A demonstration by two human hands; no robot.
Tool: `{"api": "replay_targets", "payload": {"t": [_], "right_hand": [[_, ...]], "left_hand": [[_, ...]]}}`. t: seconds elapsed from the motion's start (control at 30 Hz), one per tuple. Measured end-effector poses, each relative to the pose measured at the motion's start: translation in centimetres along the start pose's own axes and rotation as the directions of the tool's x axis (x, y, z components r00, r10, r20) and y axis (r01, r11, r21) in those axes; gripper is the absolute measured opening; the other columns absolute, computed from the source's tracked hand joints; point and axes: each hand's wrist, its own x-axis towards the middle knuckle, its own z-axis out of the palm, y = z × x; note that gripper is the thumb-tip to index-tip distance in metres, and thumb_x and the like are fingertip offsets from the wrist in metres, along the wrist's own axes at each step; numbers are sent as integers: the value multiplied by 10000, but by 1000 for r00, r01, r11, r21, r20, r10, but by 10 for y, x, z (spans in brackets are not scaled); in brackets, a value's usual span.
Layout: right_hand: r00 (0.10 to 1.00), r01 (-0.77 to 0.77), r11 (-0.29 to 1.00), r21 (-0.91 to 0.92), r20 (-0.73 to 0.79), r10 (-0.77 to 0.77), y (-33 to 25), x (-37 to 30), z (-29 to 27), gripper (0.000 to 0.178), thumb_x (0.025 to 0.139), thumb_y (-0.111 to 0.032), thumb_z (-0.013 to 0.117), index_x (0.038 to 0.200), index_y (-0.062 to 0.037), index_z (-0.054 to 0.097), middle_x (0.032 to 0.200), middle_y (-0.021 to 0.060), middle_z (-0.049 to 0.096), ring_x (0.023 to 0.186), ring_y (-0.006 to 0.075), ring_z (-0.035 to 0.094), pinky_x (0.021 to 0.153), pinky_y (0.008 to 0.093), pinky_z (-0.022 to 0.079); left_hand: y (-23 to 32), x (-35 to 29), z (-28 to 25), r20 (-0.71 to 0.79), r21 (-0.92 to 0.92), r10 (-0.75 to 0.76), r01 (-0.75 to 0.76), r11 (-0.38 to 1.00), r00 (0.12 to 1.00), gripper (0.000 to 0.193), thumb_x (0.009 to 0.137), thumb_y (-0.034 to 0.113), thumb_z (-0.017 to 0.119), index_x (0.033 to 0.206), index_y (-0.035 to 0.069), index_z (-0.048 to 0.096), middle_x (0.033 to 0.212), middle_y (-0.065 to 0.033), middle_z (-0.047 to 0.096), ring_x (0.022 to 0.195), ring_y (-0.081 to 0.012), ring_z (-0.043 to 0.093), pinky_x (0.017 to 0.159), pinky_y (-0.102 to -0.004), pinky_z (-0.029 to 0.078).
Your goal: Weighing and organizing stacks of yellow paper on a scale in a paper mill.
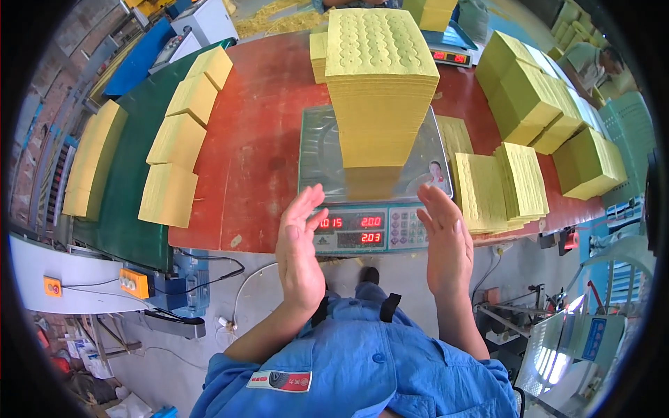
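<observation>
A tall stack of yellow paper sheets [380, 104], its top punched with rows of scalloped shapes, stands upright on the metal pan [317, 157] of a digital weighing scale. The scale's display panel [368, 228] glows with red digits, with a keypad at its right. My left hand [301, 247] is held up before the panel's left part, fingers extended, palm turned inward. Facing it, my right hand [446, 240] is raised by the keypad side, fingers likewise stretched out. Both hands are free of any object and apart from the stack.
Shorter yellow stacks [481, 188] sit right of the scale on the red table [244, 125]. More stacks [523, 97] stand farther right, near a second scale [453, 52]. At left, yellow blocks [174, 139] line a green conveyor belt [139, 153]. Another person [589, 66] is at far right.
</observation>
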Motion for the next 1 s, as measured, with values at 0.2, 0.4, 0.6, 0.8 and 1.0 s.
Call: {"api": "replay_targets", "payload": {"t": [0.2, 0.4, 0.6, 0.8, 1.0], "right_hand": [[999, 48, 999, 14, 0, -48, -2, -23, -9, 545, 1031, -353, 450, 1412, 38, 465, 1441, 189, 502, 1384, 279, 426, 1135, 420, 306], [1000, 17, 999, 30, -15, -17, -1, -27, -11, 515, 1033, -332, 450, 1387, 39, 489, 1417, 191, 524, 1362, 271, 451, 1115, 409, 332], [1000, 14, 998, 54, -1, -14, 1, -15, -15, 499, 1035, -319, 451, 1378, 41, 496, 1404, 188, 534, 1352, 269, 460, 1108, 409, 341], [998, 39, 997, 73, 44, -42, -7, -2, -14, 490, 1035, -316, 456, 1358, 48, 514, 1388, 188, 545, 1330, 275, 483, 1099, 408, 359], [980, 76, 994, 82, 179, -89, -28, 17, -2, 510, 1034, -332, 477, 1324, 83, 536, 1363, 196, 558, 1295, 270, 511, 1089, 402, 391]], "left_hand": [[8, -21, -16, -24, 32, -3, 4, 999, 1000, 602, 1062, 449, 262, 1422, -7, 417, 1400, -212, 503, 1278, -294, 498, 1055, -425, 404], [10, -22, -16, -23, 40, -19, 20, 999, 1000, 604, 1063, 452, 264, 1416, -13, 420, 1370, -214, 523, 1253, -283, 517, 1040, -420, 413], [11, -9, -15, -14, 85, 66, -65, 994, 998, 498, 1069, 324, 321, 1383, -41, 449, 1326, -218, 554, 1206, -280, 556, 1017, -411, 441], [53, 61, 3, 225, 376, 480, -530, 760, 848, 269, 971, -20, 482, 1211, -57, 597, 1239, -204, 622, 1105, -244, 622, 939, -342, 506], [77, 127, 48, 425, 460, 593, -727, 510, 685, 255, 795, -111, 687, 1029, -12, 688, 1136, -140, 676, 1021, -243, 647, 849, -313, 523]]}}
